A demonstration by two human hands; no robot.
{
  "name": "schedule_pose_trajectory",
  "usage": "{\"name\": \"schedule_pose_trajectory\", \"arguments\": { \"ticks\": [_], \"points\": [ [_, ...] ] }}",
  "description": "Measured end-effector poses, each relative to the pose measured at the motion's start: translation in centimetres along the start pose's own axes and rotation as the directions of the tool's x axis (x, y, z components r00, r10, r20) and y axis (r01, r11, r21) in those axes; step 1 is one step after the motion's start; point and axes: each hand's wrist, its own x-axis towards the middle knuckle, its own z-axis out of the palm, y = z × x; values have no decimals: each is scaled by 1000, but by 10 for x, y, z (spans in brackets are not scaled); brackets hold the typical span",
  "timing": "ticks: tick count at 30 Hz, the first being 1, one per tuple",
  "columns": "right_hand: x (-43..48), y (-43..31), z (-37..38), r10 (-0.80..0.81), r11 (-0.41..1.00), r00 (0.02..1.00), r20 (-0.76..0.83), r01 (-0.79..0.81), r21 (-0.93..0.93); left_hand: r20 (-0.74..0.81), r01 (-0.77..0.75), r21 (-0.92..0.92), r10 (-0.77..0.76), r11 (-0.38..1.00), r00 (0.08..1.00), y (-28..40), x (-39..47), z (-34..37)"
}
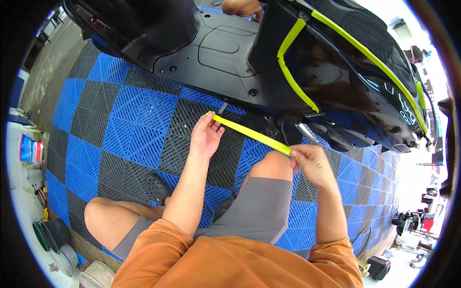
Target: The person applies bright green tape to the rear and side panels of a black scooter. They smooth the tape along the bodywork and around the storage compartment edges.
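Note:
A strip of yellow-green masking tape (252,134) stretches between my two hands, in front of a black scooter (317,72). My left hand (206,135) pinches its far left end near the scooter's footboard edge. Lower and to the right, my right hand (310,160) grips the other end, above my bent knee. More tape of the same colour, a bent strip (287,68), is stuck on the scooter's side panel. A long taped line (371,61) runs along the panel's upper edge below the seat. The strip in my hands appears apart from the bodywork.
Grey footboard (227,50) spans the scooter's middle. Behind it, part of another person's limb (242,7) shows. Blue and black grated floor tiles (140,118) lie under me. Buckets (54,234) and a boxed product (31,148) stand at left; a black box (379,268) sits at lower right.

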Motion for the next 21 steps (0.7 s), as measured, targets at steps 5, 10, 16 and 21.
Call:
{"name": "schedule_pose_trajectory", "arguments": {
  "ticks": [5,10,16,21],
  "points": [
    [17,-29,-4,-179,907,955,-235,67,-416,-77,31,-202,-48,979,996,-37,8,-11],
    [34,-47,-12,-452,580,847,-279,42,-814,59,37,-314,-19,949,998,-55,18,-1],
    [42,-57,-21,-576,475,795,-190,137,-869,90,67,-400,-34,914,995,-73,38,7],
    [46,-60,-23,-550,403,799,-242,1,-915,38,7,-267,3,964,999,-79,53,9]
  ]
}}
